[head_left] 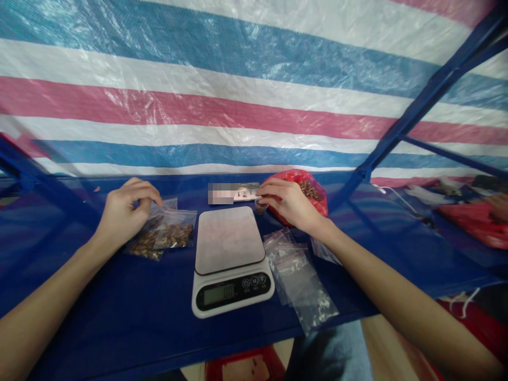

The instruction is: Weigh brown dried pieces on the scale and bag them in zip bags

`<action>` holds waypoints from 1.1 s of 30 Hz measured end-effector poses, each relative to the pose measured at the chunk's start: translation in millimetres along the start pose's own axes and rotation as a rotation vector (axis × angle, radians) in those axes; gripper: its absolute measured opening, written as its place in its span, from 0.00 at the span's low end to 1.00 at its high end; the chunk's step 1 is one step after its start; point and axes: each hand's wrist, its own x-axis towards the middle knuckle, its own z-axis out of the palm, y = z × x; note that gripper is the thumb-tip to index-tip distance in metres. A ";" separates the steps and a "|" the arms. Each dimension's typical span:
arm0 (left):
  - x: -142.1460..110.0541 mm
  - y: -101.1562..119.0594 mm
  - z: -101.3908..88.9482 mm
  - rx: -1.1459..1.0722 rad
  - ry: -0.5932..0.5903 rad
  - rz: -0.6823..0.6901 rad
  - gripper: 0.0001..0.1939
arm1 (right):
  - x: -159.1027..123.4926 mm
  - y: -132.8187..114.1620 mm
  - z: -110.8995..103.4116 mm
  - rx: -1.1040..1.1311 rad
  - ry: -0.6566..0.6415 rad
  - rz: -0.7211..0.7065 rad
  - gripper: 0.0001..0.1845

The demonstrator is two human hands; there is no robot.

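My left hand (126, 214) pinches the top edge of a clear zip bag (170, 233) holding brown pieces, and a second filled bag lies partly under it. My right hand (289, 203) grips a small clear cup (261, 205) just above the table, next to a red plastic bag (313, 196) with similar brown pieces inside. Between my hands stands a white digital kitchen scale (230, 259), its grey platform bare. Several small empty zip bags (297, 275) lie in a loose stack below my right wrist.
A blurred card (233, 193) lies behind the scale on the blue table (79, 275). A striped tarp (238, 106) and blue metal frame bars (428, 100) rise behind. Off to the right, what looks like another person's hand (499, 207) rests near a red bag (476, 225).
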 end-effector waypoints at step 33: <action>-3.1 5.0 -1.8 -0.005 -0.102 -0.158 0.15 | -20.1 55.9 -55.0 -0.351 -0.009 0.198 0.11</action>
